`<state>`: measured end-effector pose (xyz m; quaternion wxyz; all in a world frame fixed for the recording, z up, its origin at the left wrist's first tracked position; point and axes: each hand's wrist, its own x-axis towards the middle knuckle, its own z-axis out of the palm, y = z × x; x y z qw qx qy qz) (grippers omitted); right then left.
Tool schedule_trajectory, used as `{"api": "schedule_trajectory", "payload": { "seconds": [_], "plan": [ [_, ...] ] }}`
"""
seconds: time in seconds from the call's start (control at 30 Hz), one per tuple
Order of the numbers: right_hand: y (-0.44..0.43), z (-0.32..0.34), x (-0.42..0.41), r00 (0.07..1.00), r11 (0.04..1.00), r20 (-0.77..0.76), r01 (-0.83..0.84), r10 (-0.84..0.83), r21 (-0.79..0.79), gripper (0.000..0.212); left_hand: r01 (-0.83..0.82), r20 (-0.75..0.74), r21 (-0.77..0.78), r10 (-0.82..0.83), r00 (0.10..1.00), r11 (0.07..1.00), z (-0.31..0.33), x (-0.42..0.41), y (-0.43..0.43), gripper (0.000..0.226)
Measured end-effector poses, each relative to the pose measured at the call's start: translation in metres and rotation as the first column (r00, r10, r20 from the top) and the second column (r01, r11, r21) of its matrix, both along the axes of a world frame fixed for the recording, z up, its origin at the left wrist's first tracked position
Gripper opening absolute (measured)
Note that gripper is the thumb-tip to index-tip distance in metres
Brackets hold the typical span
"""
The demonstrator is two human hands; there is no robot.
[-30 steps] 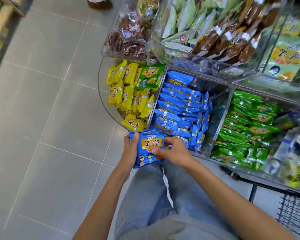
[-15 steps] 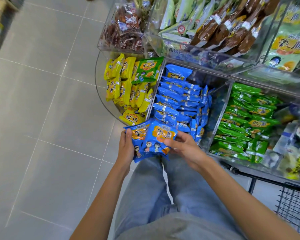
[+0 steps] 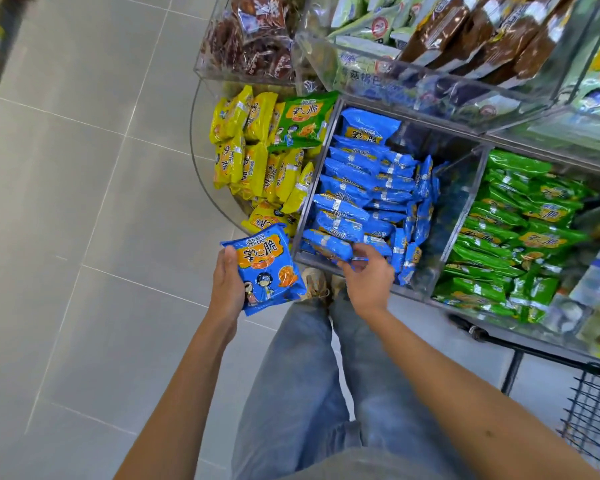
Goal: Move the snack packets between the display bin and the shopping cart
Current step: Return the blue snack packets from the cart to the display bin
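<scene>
Left hand (image 3: 227, 285) grips a blue snack packet (image 3: 265, 268), thumb and fingers wrapped round its left edge (cartoon kids face up). Right hand (image 3: 369, 277) is at the clear display bin's (image 3: 313, 188) front wall, fingertips pinching a second blue packet (image 3: 328, 244) just beyond them.

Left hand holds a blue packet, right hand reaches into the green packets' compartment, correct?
No: the head view shows the right hand reaching into the blue packets' compartment, curled round one packet there, not the green. The left hand does hold a blue packet.
</scene>
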<state>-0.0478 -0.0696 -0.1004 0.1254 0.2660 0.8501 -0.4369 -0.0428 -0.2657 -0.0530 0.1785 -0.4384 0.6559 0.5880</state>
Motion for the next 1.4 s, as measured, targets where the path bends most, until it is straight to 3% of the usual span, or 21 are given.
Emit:
{"api": "schedule_trajectory", "payload": {
  "seconds": [0.13, 0.27, 0.4, 0.47, 0.53, 0.6, 0.7, 0.8, 0.97, 1.03, 1.17, 1.27, 1.4],
  "plan": [
    [-0.019, -0.007, -0.007, 0.978, 0.973, 0.130, 0.179, -0.161, -0.143, 0.049, -0.026, -0.002, 0.017, 0.026, 1.000, 1.000, -0.002, 0.009, 0.001, 0.053],
    [-0.016, -0.005, -0.009, 0.983, 0.990, 0.183, 0.054, -0.029, -0.132, 0.046, -0.020, 0.010, 0.025, 0.020, 1.000, 0.999, -0.003, 0.012, 0.003, 0.053],
    [0.001, 0.004, -0.011, 0.962, 0.936, 0.260, 0.012, 0.086, -0.353, 0.051, 0.001, -0.006, 0.029, -0.001, 1.000, 1.000, -0.001, 0.008, 0.009, 0.051],
    [0.009, 0.017, -0.015, 0.952, 0.920, 0.305, 0.088, 0.036, -0.382, 0.046, 0.029, -0.031, 0.022, -0.028, 0.999, 0.999, 0.004, 0.002, 0.014, 0.048],
    [0.017, 0.034, -0.018, 0.940, 0.902, 0.318, 0.239, -0.123, -0.359, 0.039, 0.062, -0.074, 0.017, -0.060, 0.995, 0.998, 0.010, -0.007, 0.021, 0.041],
    [0.021, 0.057, -0.023, 0.937, 0.825, 0.294, 0.313, -0.188, -0.471, 0.022, 0.110, -0.121, 0.036, -0.105, 0.987, 0.993, 0.019, -0.019, 0.031, 0.031],
    [0.018, 0.090, -0.033, 0.982, 0.758, 0.188, 0.105, 0.023, -0.643, 0.004, 0.227, -0.175, 0.045, -0.216, 0.961, 0.973, 0.031, -0.040, 0.052, 0.020],
    [0.020, 0.106, -0.050, 0.994, 0.813, 0.090, 0.000, 0.065, -0.582, 0.021, 0.325, -0.231, -0.003, -0.317, 0.920, 0.946, 0.045, -0.063, 0.074, 0.020],
    [0.074, 0.110, -0.086, 0.990, 0.780, 0.077, 0.142, -0.119, -0.610, 0.024, 0.409, -0.258, -0.118, -0.425, 0.868, 0.905, 0.053, -0.098, 0.091, 0.039],
    [0.093, 0.106, -0.099, 0.968, 0.762, 0.058, 0.228, -0.243, -0.606, 0.025, 0.390, -0.242, -0.099, -0.402, 0.883, 0.916, 0.049, -0.109, 0.093, 0.034],
    [0.109, 0.082, -0.122, 0.922, 0.872, -0.036, 0.351, -0.385, -0.341, 0.036, 0.348, -0.239, -0.078, -0.357, 0.903, 0.934, 0.039, -0.124, 0.093, 0.027],
    [0.103, 0.056, -0.138, 0.924, 0.930, -0.117, 0.357, -0.365, -0.085, 0.035, 0.360, -0.208, -0.067, -0.366, 0.907, 0.930, 0.032, -0.128, 0.093, 0.032],
    [0.095, 0.019, -0.158, 0.908, 0.907, -0.049, 0.412, -0.417, -0.085, 0.036, 0.347, -0.213, -0.063, -0.352, 0.911, 0.936, 0.023, -0.129, 0.092, 0.026]
  ]
}}
